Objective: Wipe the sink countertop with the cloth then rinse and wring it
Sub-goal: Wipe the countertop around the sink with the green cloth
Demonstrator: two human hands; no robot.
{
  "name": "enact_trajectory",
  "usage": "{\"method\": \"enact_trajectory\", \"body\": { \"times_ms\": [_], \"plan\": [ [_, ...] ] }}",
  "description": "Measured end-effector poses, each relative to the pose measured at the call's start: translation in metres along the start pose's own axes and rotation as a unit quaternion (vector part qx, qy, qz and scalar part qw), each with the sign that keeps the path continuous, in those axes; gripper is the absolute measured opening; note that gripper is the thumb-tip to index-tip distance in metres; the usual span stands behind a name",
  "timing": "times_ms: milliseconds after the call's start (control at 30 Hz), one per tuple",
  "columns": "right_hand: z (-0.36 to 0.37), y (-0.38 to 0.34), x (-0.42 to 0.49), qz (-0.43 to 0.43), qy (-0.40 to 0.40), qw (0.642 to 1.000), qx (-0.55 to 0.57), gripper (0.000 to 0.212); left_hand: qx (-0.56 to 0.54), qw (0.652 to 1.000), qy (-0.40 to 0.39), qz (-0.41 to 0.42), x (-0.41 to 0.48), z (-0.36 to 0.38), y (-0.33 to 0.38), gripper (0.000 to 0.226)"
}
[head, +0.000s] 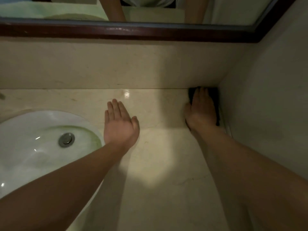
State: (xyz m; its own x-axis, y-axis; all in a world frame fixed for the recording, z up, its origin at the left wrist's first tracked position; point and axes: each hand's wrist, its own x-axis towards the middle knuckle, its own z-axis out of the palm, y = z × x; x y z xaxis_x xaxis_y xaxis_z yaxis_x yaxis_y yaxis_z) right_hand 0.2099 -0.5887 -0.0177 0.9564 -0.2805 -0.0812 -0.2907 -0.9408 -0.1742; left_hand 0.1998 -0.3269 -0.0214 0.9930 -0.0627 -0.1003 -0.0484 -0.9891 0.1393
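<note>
Cloth [216, 97] — dark, pressed flat beneath straight-fingered right hand [202, 110] in countertop [158, 147] corner; left hand [119, 124] outstretched, fingers together, beside sink [25, 117].

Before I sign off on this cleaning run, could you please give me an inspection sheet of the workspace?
Surface: beige glossy countertop, bright light patch mid-surface.
Job's things: dark cloth flat in the back right corner; white sink at left, drain visible.
Clutter: a small dark shape at the far left edge, unidentifiable.
Hands: right hand presses flat on the cloth; left hand open, fingers straight, beside the sink.
Cables: nothing seen.
Surroundings: dark-framed mirror above the backsplash; plain wall at right.
</note>
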Motion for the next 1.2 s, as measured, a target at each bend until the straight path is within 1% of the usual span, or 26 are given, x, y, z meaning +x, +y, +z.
{"method": "enact_trajectory", "body": {
  "times_ms": [100,167,233,300,367,467,533,567,633,667,733,767,833,867,933,1000,1067,1133,1167,1200],
  "plan": [
    [0.008,-0.030,-0.033,-0.147,-0.004,0.989,-0.013,0.071,-0.004,1.000,-0.001,0.017,-0.010,-0.001,-0.001,0.072],
    [0.010,-0.050,-0.064,-0.239,-0.036,0.969,-0.044,0.068,-0.007,0.999,-0.001,0.051,-0.038,0.001,-0.003,0.071],
    [0.010,-0.057,-0.103,-0.322,-0.056,0.944,-0.045,0.065,-0.019,0.996,-0.015,0.084,-0.083,0.005,-0.008,0.070],
    [0.010,-0.051,-0.146,-0.381,-0.067,0.922,-0.033,0.063,-0.021,0.994,-0.033,0.100,-0.129,0.010,-0.015,0.071],
    [0.013,-0.041,-0.194,-0.412,-0.075,0.907,-0.044,0.064,-0.019,0.993,-0.047,0.102,-0.163,0.009,-0.021,0.071],
    [0.018,-0.023,-0.257,-0.419,-0.096,0.901,-0.055,0.066,-0.006,0.992,-0.070,0.109,-0.181,0.005,-0.028,0.073],
    [0.019,-0.006,-0.275,-0.391,-0.088,0.914,-0.063,0.065,-0.011,0.987,-0.104,0.119,-0.181,-0.002,-0.032,0.070],
    [0.016,0.005,-0.276,-0.350,-0.066,0.934,-0.043,0.064,-0.022,0.985,-0.113,0.125,-0.181,-0.006,-0.035,0.069],
    [0.005,0.027,-0.265,-0.217,-0.009,0.976,0.017,0.064,-0.046,0.983,-0.096,0.149,-0.179,-0.011,-0.041,0.069],
    [0.000,0.036,-0.256,-0.141,-0.001,0.990,0.023,0.063,-0.053,0.982,-0.080,0.160,-0.182,-0.013,-0.045,0.070],
    [-0.001,0.047,-0.246,-0.038,-0.033,0.999,0.018,0.062,-0.047,0.980,-0.066,0.184,-0.197,-0.011,-0.053,0.069],
    [0.000,0.046,-0.243,-0.016,-0.028,0.999,0.002,0.064,-0.047,0.978,-0.067,0.192,-0.206,-0.006,-0.056,0.068],
    [0.005,0.030,-0.242,-0.005,-0.010,1.000,-0.013,0.068,-0.043,0.977,-0.074,0.198,-0.221,0.002,-0.059,0.068],
    [0.007,0.019,-0.244,-0.009,-0.004,1.000,-0.013,0.068,-0.035,0.977,-0.070,0.198,-0.225,0.005,-0.060,0.069],
    [0.016,-0.010,-0.254,-0.065,-0.004,0.998,-0.028,0.066,-0.015,0.978,-0.062,0.198,-0.228,0.010,-0.062,0.070],
    [0.024,-0.045,-0.278,-0.163,-0.011,0.986,-0.038,0.064,-0.012,0.978,-0.058,0.202,-0.227,0.013,-0.062,0.068],
    [0.030,-0.066,-0.315,-0.265,-0.050,0.962,-0.037,0.065,-0.013,0.979,-0.050,0.199,-0.228,0.012,-0.062,0.066],
    [0.031,-0.058,-0.355,-0.337,-0.091,0.934,-0.074,0.066,-0.003,0.979,-0.049,0.196,-0.228,0.012,-0.062,0.065],
    [0.028,-0.045,-0.369,-0.348,-0.106,0.927,-0.093,0.065,0.000,0.979,-0.047,0.196,-0.228,0.011,-0.061,0.065],
    [0.021,-0.033,-0.376,-0.339,-0.093,0.932,-0.089,0.064,-0.004,0.979,-0.045,0.197,-0.227,0.012,-0.061,0.066]
  ]
}}
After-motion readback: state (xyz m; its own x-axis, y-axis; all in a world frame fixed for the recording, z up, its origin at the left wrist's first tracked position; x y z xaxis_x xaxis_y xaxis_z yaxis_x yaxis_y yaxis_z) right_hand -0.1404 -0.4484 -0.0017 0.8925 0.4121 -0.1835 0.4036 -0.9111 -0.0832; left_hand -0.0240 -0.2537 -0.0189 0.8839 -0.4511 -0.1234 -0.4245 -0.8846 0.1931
